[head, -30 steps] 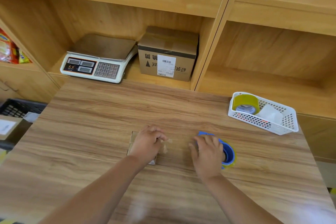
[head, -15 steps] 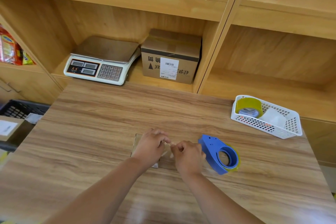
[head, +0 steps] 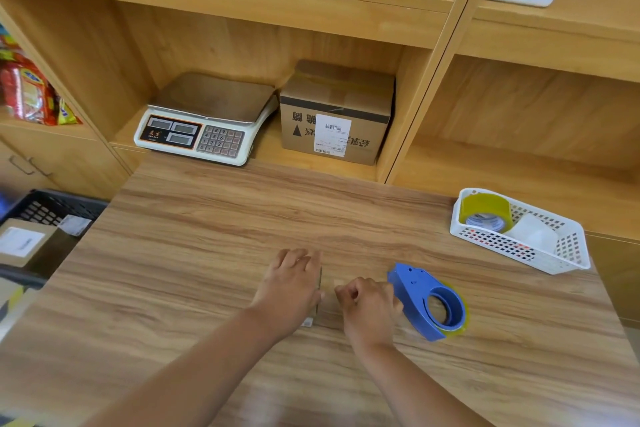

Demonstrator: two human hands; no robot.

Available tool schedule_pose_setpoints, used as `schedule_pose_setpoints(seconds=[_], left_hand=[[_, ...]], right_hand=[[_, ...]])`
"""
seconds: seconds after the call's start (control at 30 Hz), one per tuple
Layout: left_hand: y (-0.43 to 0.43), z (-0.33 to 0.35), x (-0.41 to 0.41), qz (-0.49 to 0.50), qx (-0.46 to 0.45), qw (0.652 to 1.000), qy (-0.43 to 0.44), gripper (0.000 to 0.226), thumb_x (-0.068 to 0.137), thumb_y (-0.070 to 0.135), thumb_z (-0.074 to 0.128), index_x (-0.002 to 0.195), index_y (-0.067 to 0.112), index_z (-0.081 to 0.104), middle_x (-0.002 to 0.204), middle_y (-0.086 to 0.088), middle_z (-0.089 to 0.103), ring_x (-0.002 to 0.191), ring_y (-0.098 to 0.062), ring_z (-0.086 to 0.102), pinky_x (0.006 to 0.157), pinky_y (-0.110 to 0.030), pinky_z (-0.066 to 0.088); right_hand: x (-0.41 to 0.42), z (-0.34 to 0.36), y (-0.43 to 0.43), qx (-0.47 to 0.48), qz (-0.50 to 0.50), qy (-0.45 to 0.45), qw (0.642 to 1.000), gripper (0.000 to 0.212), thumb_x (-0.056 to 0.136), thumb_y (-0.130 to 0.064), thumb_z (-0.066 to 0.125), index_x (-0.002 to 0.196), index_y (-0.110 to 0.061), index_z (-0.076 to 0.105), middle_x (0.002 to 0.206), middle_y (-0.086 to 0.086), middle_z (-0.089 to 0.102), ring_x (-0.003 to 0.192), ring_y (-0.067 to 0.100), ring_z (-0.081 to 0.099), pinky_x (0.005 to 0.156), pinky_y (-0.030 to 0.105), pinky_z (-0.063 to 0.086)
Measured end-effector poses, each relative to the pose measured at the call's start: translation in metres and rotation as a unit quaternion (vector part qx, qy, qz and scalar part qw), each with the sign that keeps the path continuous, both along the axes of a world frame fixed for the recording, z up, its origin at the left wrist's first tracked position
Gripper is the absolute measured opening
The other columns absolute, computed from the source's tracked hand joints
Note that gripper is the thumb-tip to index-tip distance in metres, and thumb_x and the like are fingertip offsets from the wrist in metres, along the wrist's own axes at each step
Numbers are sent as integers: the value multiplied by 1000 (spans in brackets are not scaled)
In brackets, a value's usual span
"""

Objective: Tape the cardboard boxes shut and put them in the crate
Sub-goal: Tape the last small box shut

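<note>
Left hand (head: 291,284) on one box (head: 322,314), right hand (head: 369,308) beside, one dispenser (head: 420,291)

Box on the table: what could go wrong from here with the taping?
1. The left hand covers most of the box; the box is small and may slide if the tape pulls.
2. The right hand seems to pinch clear tape, which is barely visible; it could fold or stick to the table.
3. The dispenser lies right beside that hand and could get knocked.
</note>
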State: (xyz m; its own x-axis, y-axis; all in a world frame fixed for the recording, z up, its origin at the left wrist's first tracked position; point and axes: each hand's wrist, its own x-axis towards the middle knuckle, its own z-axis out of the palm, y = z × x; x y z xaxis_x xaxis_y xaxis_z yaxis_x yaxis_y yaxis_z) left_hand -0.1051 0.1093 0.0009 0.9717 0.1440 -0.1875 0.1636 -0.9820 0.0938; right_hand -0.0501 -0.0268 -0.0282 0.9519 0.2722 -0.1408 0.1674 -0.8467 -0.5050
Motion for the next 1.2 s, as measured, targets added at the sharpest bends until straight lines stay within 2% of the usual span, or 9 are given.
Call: schedule_pose_setpoints(seconds=[0.07,0.17,0.3,0.43,0.67,0.9,1.0,1.07,1.2], left_hand=[[0,-4,-4,-9,-13,1000,24,70,97,48,26,150,7,7,153,-8,23,144,-21,9,118,-37,1],[5,-6,-7,-30,-22,998,59,93,82,67,20,151,8,0,154,-8,15,144,-22,8,119,-39,-4],[10,-12,-9,-35,-17,998,44,112,73,77,44,150,7,3,151,-9,18,142,-24,12,119,-42,-3],[9,-16,-9,-27,-14,1000,0,109,72,71,58,149,7,14,148,-7,28,140,-22,21,117,-37,-6],[9,-21,-9,-12,-20,999,-34,101,68,65,63,144,7,29,139,-6,42,132,-23,36,117,-37,8],[10,-22,-8,-3,-21,999,-37,96,73,59,60,146,10,23,143,-4,36,134,-21,30,117,-34,6],[11,-20,-9,-14,-21,999,-34,99,73,58,65,147,9,21,144,-5,34,136,-22,28,117,-35,5],[12,-20,-11,-23,-10,999,-33,99,75,55,66,148,9,18,145,-5,32,136,-22,26,117,-35,4],[11,-20,-13,-24,-2,999,-41,97,75,55,66,147,9,20,143,-6,34,134,-23,29,117,-35,5]], right_hand=[[-1,-2,1,-6,2,3,1000,26,90,-43,55,69,-30,51,76,-13,57,88,10,32,77,31,20],[-3,-5,4,-3,0,6,1000,24,91,-44,54,72,-29,54,80,-13,58,92,11,35,75,29,14],[-5,-10,11,-18,8,6,1000,23,91,-46,52,76,-30,55,84,-15,56,100,12,40,73,28,11],[-9,-18,16,-16,5,3,1000,21,92,-44,53,82,-27,60,86,-16,51,103,13,39,75,26,12],[-19,-36,27,2,-16,26,1000,20,95,-40,48,89,-25,60,98,-12,59,105,16,40,83,30,24],[-26,-41,35,-6,-33,-4,999,21,95,-38,46,88,-23,60,96,-7,60,101,21,43,82,33,27],[-23,-40,33,-18,-34,18,999,18,92,-39,51,86,-23,60,95,-8,59,101,21,43,81,32,29],[-18,-44,26,9,-55,59,997,8,84,-32,60,87,-24,57,94,-8,58,100,20,44,83,32,34],[-18,-38,10,194,-58,164,965,23,92,-12,52,111,-21,61,111,-5,63,110,13,56,93,23,41]])
